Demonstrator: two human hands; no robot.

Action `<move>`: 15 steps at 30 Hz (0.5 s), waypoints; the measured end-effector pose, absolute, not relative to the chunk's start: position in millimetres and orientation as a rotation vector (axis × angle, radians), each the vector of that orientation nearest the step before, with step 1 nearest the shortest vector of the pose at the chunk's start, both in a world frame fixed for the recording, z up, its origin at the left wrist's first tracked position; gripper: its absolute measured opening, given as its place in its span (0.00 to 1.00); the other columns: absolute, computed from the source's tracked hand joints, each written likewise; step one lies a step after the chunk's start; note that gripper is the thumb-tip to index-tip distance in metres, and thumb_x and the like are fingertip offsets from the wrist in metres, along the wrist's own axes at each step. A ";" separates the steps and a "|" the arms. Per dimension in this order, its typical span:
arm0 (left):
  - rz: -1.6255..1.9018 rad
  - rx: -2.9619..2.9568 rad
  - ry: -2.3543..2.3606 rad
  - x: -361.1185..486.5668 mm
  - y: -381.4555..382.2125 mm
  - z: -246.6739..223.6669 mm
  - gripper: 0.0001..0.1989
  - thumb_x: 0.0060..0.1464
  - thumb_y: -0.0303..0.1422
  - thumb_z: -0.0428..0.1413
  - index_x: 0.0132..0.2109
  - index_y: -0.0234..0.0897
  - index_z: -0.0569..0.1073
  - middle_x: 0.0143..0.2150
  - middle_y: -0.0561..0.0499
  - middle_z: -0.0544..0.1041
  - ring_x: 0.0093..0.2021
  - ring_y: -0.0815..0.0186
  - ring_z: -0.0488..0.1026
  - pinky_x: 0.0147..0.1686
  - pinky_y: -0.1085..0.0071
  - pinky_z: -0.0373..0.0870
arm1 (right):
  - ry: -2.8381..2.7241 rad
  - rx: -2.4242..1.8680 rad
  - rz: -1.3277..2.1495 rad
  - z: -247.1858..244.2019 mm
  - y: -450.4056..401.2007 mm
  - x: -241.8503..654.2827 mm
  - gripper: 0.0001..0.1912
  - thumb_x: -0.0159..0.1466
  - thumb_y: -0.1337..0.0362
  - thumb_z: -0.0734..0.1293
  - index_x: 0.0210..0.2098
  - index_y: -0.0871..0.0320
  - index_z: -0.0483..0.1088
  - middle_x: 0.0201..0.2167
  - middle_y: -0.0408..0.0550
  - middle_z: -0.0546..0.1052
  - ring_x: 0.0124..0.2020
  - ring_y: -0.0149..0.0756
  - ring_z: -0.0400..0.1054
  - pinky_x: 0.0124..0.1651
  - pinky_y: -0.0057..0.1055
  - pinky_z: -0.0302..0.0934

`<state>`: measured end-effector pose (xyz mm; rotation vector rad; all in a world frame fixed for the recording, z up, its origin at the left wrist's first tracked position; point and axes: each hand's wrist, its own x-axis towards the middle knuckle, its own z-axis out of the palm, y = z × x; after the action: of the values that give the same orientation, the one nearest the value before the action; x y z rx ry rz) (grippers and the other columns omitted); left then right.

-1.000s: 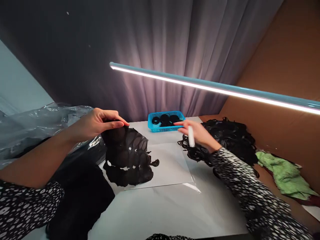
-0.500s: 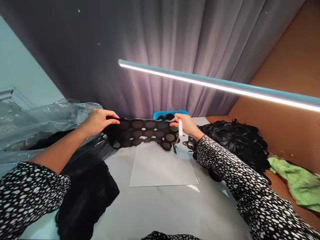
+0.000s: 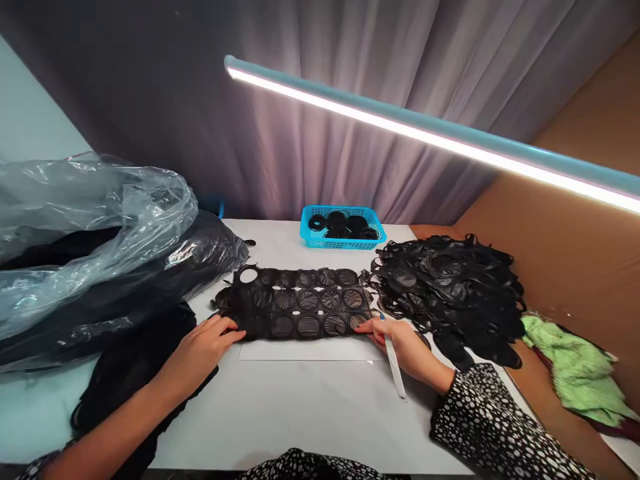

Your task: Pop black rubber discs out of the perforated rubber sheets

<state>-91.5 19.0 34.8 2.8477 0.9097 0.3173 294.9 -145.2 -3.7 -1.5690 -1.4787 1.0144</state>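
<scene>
A sheer black sheet (image 3: 307, 300) with rows of stitched circles lies over a white paper (image 3: 310, 350) on the white table. One round hole shows at its far left corner. My left hand (image 3: 210, 340) pinches the near left corner of the sheet between thumb and fingers. The near right corner is pinched by my right hand (image 3: 393, 340), which also holds a slim white tool (image 3: 395, 367) with a blue tip, slanting down toward me.
Behind the sheet stands a blue basket (image 3: 343, 240) holding black rings. A heap of black pieces (image 3: 450, 293) lies at right, beside a green cloth (image 3: 575, 367). Clear plastic bags (image 3: 110, 253) and black fabric (image 3: 145, 373) fill the left. A lit tube lamp (image 3: 400, 127) hangs above.
The sheet, held up near the basket before, now lies flat nearer to me. Both hands have come down with it, and the basket and its rings are uncovered.
</scene>
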 end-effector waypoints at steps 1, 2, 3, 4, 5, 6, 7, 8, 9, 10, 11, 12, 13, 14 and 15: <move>0.339 2.870 0.921 -95.5 13.3 30.9 0.19 0.59 0.29 0.46 0.48 0.49 0.80 0.43 0.48 0.78 0.42 0.57 0.74 0.42 0.61 0.71 | -1.473 -1.584 0.977 -5.7 -151.1 294.1 0.15 0.59 0.62 0.62 0.18 0.53 0.57 0.26 0.48 0.75 0.44 0.50 0.72 0.43 0.43 0.65; 0.353 2.888 0.923 -98.8 8.9 29.6 0.19 0.59 0.29 0.46 0.48 0.50 0.80 0.43 0.48 0.78 0.42 0.57 0.74 0.42 0.60 0.70 | -1.482 -1.595 0.943 -4.8 -156.1 293.9 0.15 0.59 0.63 0.62 0.17 0.53 0.56 0.26 0.48 0.75 0.44 0.49 0.72 0.43 0.43 0.65; 0.361 2.904 0.926 -101.4 5.8 30.3 0.19 0.59 0.30 0.47 0.48 0.50 0.80 0.43 0.48 0.78 0.41 0.57 0.74 0.42 0.60 0.70 | -1.495 -1.594 0.943 -1.5 -160.4 294.4 0.16 0.60 0.64 0.62 0.18 0.53 0.55 0.28 0.48 0.76 0.43 0.48 0.72 0.43 0.42 0.65; 0.363 2.920 0.931 -102.9 3.8 32.2 0.18 0.58 0.30 0.47 0.47 0.50 0.80 0.43 0.48 0.78 0.41 0.56 0.75 0.41 0.59 0.70 | -1.523 -1.581 0.979 3.9 -164.0 295.5 0.16 0.60 0.64 0.62 0.18 0.54 0.54 0.31 0.48 0.77 0.43 0.47 0.72 0.44 0.41 0.65; 0.358 2.937 0.945 -102.9 2.7 34.9 0.18 0.57 0.30 0.48 0.45 0.50 0.80 0.42 0.48 0.79 0.40 0.56 0.75 0.40 0.59 0.70 | -1.554 -1.555 1.031 10.7 -167.0 297.1 0.16 0.60 0.64 0.63 0.19 0.54 0.54 0.34 0.49 0.78 0.44 0.46 0.72 0.45 0.41 0.64; 0.355 2.953 0.968 -100.9 2.2 37.8 0.17 0.56 0.30 0.48 0.42 0.48 0.81 0.42 0.48 0.79 0.41 0.55 0.75 0.39 0.59 0.69 | -1.577 -1.521 1.081 18.5 -169.2 299.2 0.17 0.60 0.63 0.65 0.20 0.54 0.53 0.39 0.50 0.79 0.45 0.45 0.72 0.46 0.40 0.64; 0.354 2.962 0.991 -96.3 2.1 40.5 0.16 0.55 0.30 0.48 0.40 0.47 0.81 0.42 0.47 0.78 0.41 0.54 0.74 0.39 0.58 0.69 | -1.576 -1.486 1.119 26.5 -170.3 301.6 0.17 0.60 0.62 0.67 0.22 0.54 0.54 0.44 0.50 0.79 0.46 0.44 0.72 0.48 0.39 0.64; 0.359 2.960 1.006 -88.5 2.0 42.6 0.15 0.54 0.30 0.48 0.39 0.45 0.80 0.43 0.47 0.78 0.42 0.54 0.74 0.40 0.58 0.69 | -1.541 -1.455 1.131 34.3 -170.0 304.2 0.17 0.61 0.60 0.68 0.24 0.54 0.55 0.47 0.51 0.78 0.48 0.44 0.71 0.49 0.39 0.63; 0.361 2.944 1.006 -77.3 1.7 43.9 0.15 0.55 0.30 0.48 0.38 0.43 0.80 0.44 0.46 0.77 0.44 0.53 0.74 0.42 0.57 0.70 | -1.475 -1.428 1.116 41.1 -168.0 306.7 0.16 0.62 0.57 0.67 0.26 0.54 0.57 0.48 0.51 0.77 0.49 0.43 0.70 0.50 0.38 0.62; 0.363 2.915 0.978 -62.6 1.1 44.1 0.14 0.57 0.31 0.48 0.40 0.41 0.79 0.46 0.45 0.76 0.45 0.54 0.74 0.45 0.58 0.70 | -1.385 -1.396 1.087 46.5 -164.1 308.8 0.15 0.65 0.54 0.65 0.29 0.54 0.58 0.47 0.51 0.78 0.48 0.42 0.70 0.50 0.38 0.62; 0.351 2.872 0.918 -44.9 0.1 43.3 0.14 0.59 0.32 0.47 0.43 0.40 0.78 0.47 0.45 0.76 0.47 0.56 0.74 0.47 0.59 0.71 | -1.286 -1.359 1.063 50.1 -158.4 310.4 0.14 0.67 0.50 0.61 0.32 0.53 0.60 0.44 0.51 0.78 0.45 0.41 0.70 0.48 0.38 0.62; 0.317 2.832 0.849 -25.1 -1.4 41.4 0.15 0.61 0.32 0.47 0.47 0.39 0.77 0.51 0.45 0.75 0.49 0.57 0.73 0.50 0.60 0.71 | -1.199 -1.319 1.051 51.7 -151.3 311.1 0.16 0.69 0.48 0.56 0.36 0.53 0.62 0.39 0.49 0.78 0.40 0.40 0.70 0.45 0.38 0.63; 0.292 2.805 0.783 -4.2 -3.3 38.4 0.15 0.63 0.32 0.47 0.51 0.38 0.75 0.54 0.45 0.73 0.52 0.57 0.73 0.53 0.60 0.70 | -1.136 -1.289 1.046 51.3 -143.2 311.0 0.19 0.70 0.46 0.52 0.39 0.53 0.64 0.33 0.47 0.77 0.36 0.38 0.70 0.42 0.37 0.63; 0.265 2.792 0.715 16.5 -5.8 34.6 0.16 0.63 0.32 0.48 0.54 0.38 0.73 0.58 0.44 0.71 0.55 0.57 0.71 0.55 0.59 0.69 | -1.107 -1.283 1.045 49.0 -135.0 310.1 0.23 0.70 0.44 0.50 0.41 0.53 0.66 0.28 0.45 0.74 0.31 0.37 0.68 0.39 0.36 0.63; 0.243 2.790 0.644 35.5 -8.7 30.2 0.16 0.64 0.32 0.48 0.56 0.37 0.72 0.61 0.43 0.69 0.58 0.56 0.70 0.57 0.58 0.68 | -1.110 -1.303 1.047 45.3 -127.4 308.4 0.24 0.70 0.44 0.51 0.42 0.54 0.68 0.25 0.43 0.71 0.29 0.35 0.66 0.36 0.34 0.62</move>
<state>35.5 -8.7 30.2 2.7900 0.6435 0.2434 308.4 -127.4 45.3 -1.3026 -1.1100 1.0469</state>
